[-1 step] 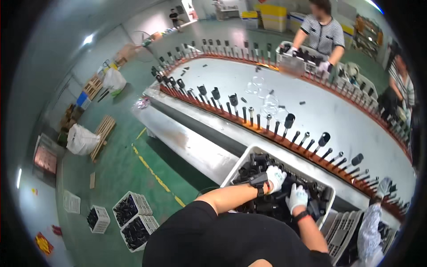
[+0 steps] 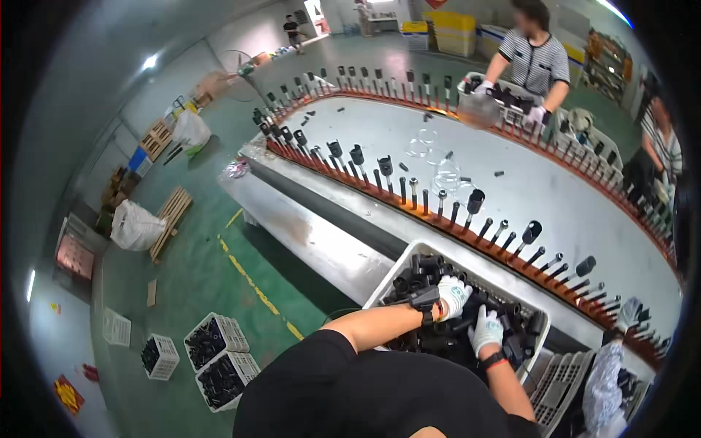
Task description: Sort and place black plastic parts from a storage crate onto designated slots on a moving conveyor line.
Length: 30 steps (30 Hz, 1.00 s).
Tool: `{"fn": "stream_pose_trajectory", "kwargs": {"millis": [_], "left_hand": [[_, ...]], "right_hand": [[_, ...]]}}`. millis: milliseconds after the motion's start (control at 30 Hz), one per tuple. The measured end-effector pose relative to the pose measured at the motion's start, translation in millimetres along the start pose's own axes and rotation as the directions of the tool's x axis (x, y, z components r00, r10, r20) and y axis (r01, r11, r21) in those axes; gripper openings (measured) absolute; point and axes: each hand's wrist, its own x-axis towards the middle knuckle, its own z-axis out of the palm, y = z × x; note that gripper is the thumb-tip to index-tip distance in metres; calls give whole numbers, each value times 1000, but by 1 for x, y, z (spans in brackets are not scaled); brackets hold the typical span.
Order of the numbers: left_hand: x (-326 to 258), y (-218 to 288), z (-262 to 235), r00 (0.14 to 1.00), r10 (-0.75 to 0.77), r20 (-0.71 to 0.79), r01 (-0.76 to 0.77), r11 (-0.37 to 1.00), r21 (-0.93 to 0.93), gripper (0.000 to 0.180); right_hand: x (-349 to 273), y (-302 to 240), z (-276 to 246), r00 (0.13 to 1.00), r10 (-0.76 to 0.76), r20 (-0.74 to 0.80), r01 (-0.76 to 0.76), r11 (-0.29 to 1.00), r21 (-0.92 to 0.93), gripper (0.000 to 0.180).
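A white plastic crate (image 2: 542, 337) full of black tubular parts (image 2: 431, 339) stands in front of me, against the conveyor's near side. My left hand (image 2: 454, 296), in a white glove, lies on the parts in the crate's middle. Its fingers curl down among them, and what they grip is hidden. To the right and nearer me, my right hand (image 2: 487, 332), gloved as well, reaches into the same pile with thumb and fingers apart. A dark strap with a black box-like device (image 2: 425, 298) sits on my left wrist; a dark band (image 2: 494, 358) circles the right.
Upright pegs, some topped with black parts (image 2: 476, 201), line the looping conveyor (image 2: 456, 232). A metal bench (image 2: 307, 226) extends left. Crates of black parts (image 2: 226, 379) stand on the green floor; stacked crates (image 2: 562, 390) are at right. Across the conveyor a co-worker (image 2: 537, 55) handles another crate.
The whole view has shifted slightly. My right hand sits a little lower and its fingers look more spread. My left hand stays on the parts.
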Motion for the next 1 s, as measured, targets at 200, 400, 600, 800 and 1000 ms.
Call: {"fn": "stream_pose_trajectory", "kwargs": {"millis": [200, 400, 600, 800, 1000], "left_hand": [[3, -9, 10, 982, 71, -173, -148, 857, -494, 52], [32, -4, -18, 927, 34, -374, -297, 675, -675, 58], [69, 0, -61, 863, -163, -479, -261, 668, -697, 55], [111, 43, -85, 844, -121, -522, -402, 502, -766, 59], [166, 108, -125, 864, -62, -500, -389, 547, -741, 58]], "right_hand": [[-9, 21, 4, 996, -81, -41, 88, 966, 244, 74], [-15, 24, -4, 963, -190, -194, 257, 865, 431, 69], [-10, -2, -7, 956, -237, -174, 281, 908, 311, 70], [-26, 11, -23, 995, -71, -75, 95, 905, 415, 67], [-25, 16, -17, 992, -118, 53, 84, 901, 427, 67]]}}
